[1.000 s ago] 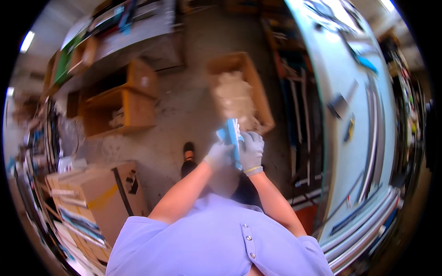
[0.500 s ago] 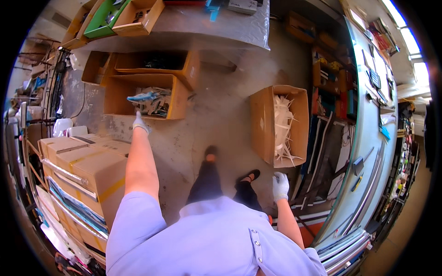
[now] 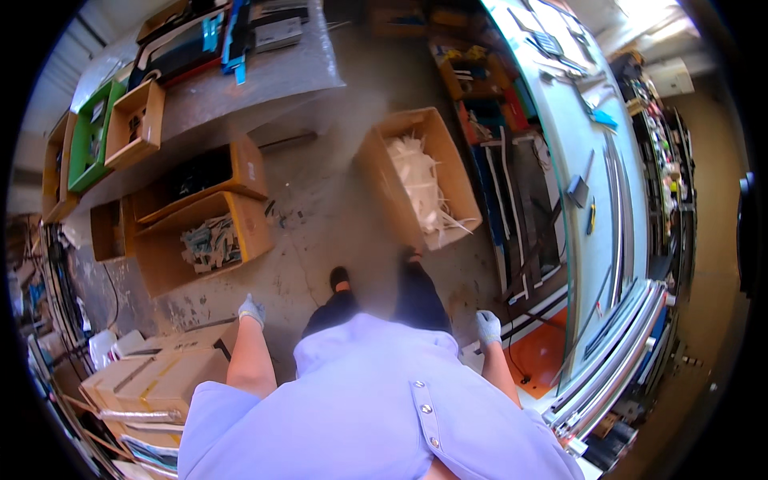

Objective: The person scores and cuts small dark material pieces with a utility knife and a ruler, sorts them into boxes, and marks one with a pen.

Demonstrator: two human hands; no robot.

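Observation:
My left hand (image 3: 252,310), in a pale work glove, is held low before me, close to the stacked cartons (image 3: 160,374). Its fingers look loosely apart, with nothing in them. Beyond it stands an open cardboard box (image 3: 164,268) holding grey and bluish scrap strips (image 3: 212,243). My right hand (image 3: 488,328), also gloved, hangs at my right side with fingers curled and no object showing. It is nearest the side of the workbench. Ahead on the floor sits another open carton (image 3: 384,172) filled with white spiky pieces (image 3: 420,180).
A glass-topped workbench (image 3: 588,240) runs along the right, bearing metal profiles (image 3: 616,208) and a yellow-handled tool (image 3: 592,218). At the far left, a plastic-covered table (image 3: 296,76) carries a green bin (image 3: 92,140) and a wooden bin (image 3: 136,124). Long strips (image 3: 512,200) lean beneath the workbench.
My left hand has drawn back from the scrap box toward my body. The light-blue piece above the scrap no longer stands out. My view has turned right, and my feet have stepped.

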